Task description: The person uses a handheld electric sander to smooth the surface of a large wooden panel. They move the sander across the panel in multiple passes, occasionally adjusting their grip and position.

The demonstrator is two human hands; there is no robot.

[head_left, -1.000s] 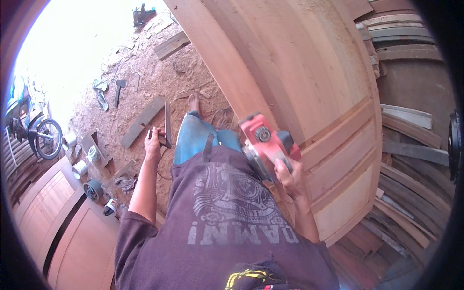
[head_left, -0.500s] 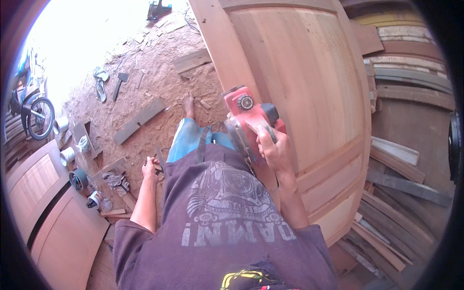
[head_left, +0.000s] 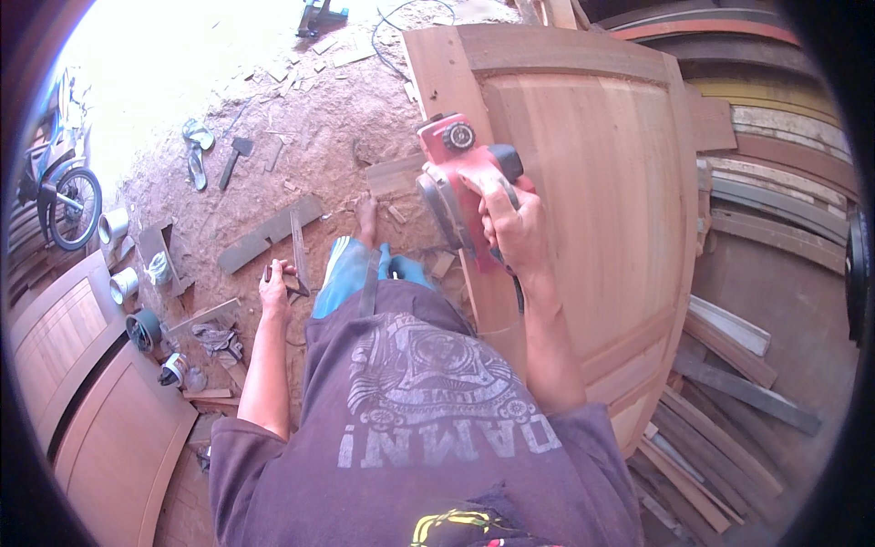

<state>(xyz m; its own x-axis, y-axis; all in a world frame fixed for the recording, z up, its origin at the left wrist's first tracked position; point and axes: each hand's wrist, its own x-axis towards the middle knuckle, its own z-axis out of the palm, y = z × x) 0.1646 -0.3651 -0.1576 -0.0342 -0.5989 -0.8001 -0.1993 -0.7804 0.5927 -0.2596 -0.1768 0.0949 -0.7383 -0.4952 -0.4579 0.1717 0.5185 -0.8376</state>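
My right hand [head_left: 518, 223] is closed around the rear handle of a red electric planer [head_left: 469, 173] with a black front knob. The planer rests over the left edge of a pale wooden panelled door [head_left: 592, 182], which stretches away on my right. My left hand [head_left: 275, 290], out to the left beside my leg, grips what looks like a try square. Its thin blade [head_left: 298, 246] points away from me, and the hand partly hides its other arm. My bare foot [head_left: 366, 219] is on the ground ahead.
Notched boards [head_left: 269, 235], a hammer [head_left: 235, 162] and sandals [head_left: 196, 150] lie on the dirt floor. White buckets [head_left: 125, 284] and more door panels [head_left: 128, 438] are at left, with a motorcycle [head_left: 68, 205] beyond. Stacked timber [head_left: 784, 191] lines the right. A cable [head_left: 383, 50] curls past the door.
The planer and my right hand have moved forward along the door edge. My left hand has risen slightly, and the try square's blade now points farther forward. The view has shifted.
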